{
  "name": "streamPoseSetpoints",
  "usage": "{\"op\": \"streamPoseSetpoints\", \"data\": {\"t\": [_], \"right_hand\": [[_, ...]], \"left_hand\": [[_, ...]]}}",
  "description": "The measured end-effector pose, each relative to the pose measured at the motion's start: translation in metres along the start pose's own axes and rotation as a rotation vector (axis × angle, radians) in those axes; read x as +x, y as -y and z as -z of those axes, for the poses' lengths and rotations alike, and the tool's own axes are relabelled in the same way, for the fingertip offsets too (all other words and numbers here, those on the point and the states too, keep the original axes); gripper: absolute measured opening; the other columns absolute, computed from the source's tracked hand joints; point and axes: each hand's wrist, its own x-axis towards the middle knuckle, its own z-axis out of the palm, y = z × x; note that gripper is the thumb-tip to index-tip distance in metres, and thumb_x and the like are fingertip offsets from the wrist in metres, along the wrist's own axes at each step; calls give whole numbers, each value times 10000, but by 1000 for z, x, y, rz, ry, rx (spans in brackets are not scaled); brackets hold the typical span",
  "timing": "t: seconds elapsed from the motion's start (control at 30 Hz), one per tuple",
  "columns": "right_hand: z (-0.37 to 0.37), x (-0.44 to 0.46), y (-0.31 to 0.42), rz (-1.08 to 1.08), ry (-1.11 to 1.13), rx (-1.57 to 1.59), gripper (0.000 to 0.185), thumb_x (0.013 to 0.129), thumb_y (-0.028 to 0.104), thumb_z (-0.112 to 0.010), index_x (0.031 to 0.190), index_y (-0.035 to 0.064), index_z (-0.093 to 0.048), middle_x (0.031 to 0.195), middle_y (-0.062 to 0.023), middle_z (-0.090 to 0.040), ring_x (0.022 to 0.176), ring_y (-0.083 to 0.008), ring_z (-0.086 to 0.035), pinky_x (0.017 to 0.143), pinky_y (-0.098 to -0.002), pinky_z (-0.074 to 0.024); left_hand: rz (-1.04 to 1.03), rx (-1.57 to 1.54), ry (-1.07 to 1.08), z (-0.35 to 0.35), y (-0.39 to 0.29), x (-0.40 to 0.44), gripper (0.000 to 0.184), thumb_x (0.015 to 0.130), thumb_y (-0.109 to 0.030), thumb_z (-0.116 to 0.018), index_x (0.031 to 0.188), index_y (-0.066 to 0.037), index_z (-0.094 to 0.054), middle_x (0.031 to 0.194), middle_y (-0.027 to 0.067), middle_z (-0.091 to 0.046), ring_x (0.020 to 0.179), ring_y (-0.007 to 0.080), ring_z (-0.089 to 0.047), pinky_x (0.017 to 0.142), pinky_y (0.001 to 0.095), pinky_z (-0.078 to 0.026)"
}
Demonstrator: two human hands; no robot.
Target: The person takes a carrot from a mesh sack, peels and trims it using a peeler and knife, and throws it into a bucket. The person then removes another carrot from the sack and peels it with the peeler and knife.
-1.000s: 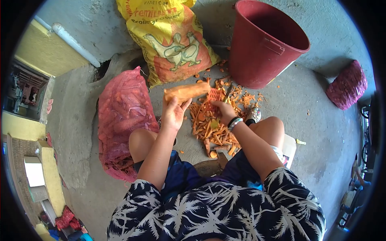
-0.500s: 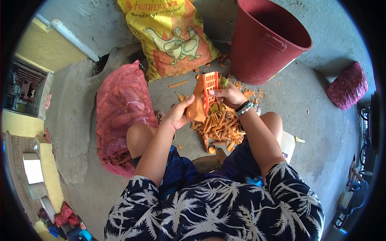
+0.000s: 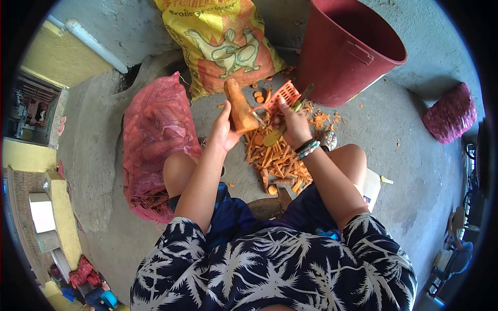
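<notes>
The peeled carrot (image 3: 239, 110) is held in the left hand (image 3: 225, 131), just left of the centre of the frame. The grip is closed around its lower end only as far as the carrot's thickness allows, with the thumb laid along its left side. The carrot is tilted, its narrower end pointed toward the top of the frame and its broad end turned down beside the palm.

By the right hand (image 3: 295, 127), to the right of the carrot, a red-orange peeler (image 3: 286, 94) and a knife (image 3: 307, 92) with a yellow-green handle are held together in a narrow grip. The peeler's blade end is brought up to the carrot's right side; whether contact is made cannot be told.

Below both hands, orange peelings (image 3: 277, 161) are heaped on the concrete floor (image 3: 410, 171). A red mesh sack (image 3: 158, 137) is seen at left, a yellow feed sack (image 3: 228, 49) at upper centre, a red bucket (image 3: 337, 65) at upper right, and a purple mesh sack (image 3: 450, 114) at far right.
</notes>
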Motion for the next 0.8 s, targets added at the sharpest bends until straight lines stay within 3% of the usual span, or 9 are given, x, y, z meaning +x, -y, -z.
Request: {"op": "streamPoseSetpoints", "data": {"t": [0.1, 0.33, 0.6, 0.67, 0.73, 0.8], "right_hand": [[-6, -8, -9, 109, 17, -130, 137, 856, 164, -574, 881, 33, -542, 702, -42, -588, 482, -98, -507, 426, -233, -406], [-18, -19, -6, 256, 75, -338, 132, 789, 51, -640, 878, 7, -554, 727, -40, -613, 518, -65, -523, 459, -202, -429], [-18, -3, 15, 227, 337, -467, 194, 757, 27, -662, 911, 10, -546, 768, -32, -614, 574, -66, -552, 471, -194, -444], [-6, 22, 25, 284, 215, -480, 187, 745, 15, -663, 891, 32, -548, 750, -47, -618, 539, -73, -555, 443, -202, -446], [4, 45, 38, 373, 46, -421, 152, 759, 24, -652, 861, 38, -542, 711, -48, -611, 493, -83, -540, 409, -202, -419], [31, 78, 39, 519, -210, -441, 121, 774, 33, -639, 834, 37, -534, 680, -47, -603, 467, -91, -528, 396, -200, -398]], "left_hand": [[-68, -88, -27, -1, 5, 5, 548, 864, -548, -392, 1146, -83, -448, 1061, 91, -527, 982, 243, -520, 857, 429, -413], [-118, -10, -138, -5, 14, 6, 595, 837, -603, -388, 1126, -89, -466, 1037, 94, -543, 945, 245, -539, 813, 436, -431], [46, 187, 91, -15, 15, -2, 594, 849, -590, -368, 1129, -81, -489, 982, 76, -576, 861, 191, -577, 674, 303, -493], [98, 262, 30, -9, 17, -5, 577, 860, -568, -366, 1122, -67, -483, 960, 96, -582, 825, 204, -590, 649, 326, -503], [269, 135, 204, -11, 20, -18, 554, 872, -547, -362, 1113, -62, -480, 949, 111, -581, 780, 213, -598, 633, 345, -508], [266, 111, 217, -6, 19, -19, 536, 871, -534, -383, 1104, -61, -475, 942, 124, -578, 745, 223, -603, 630, 349, -510]]}}
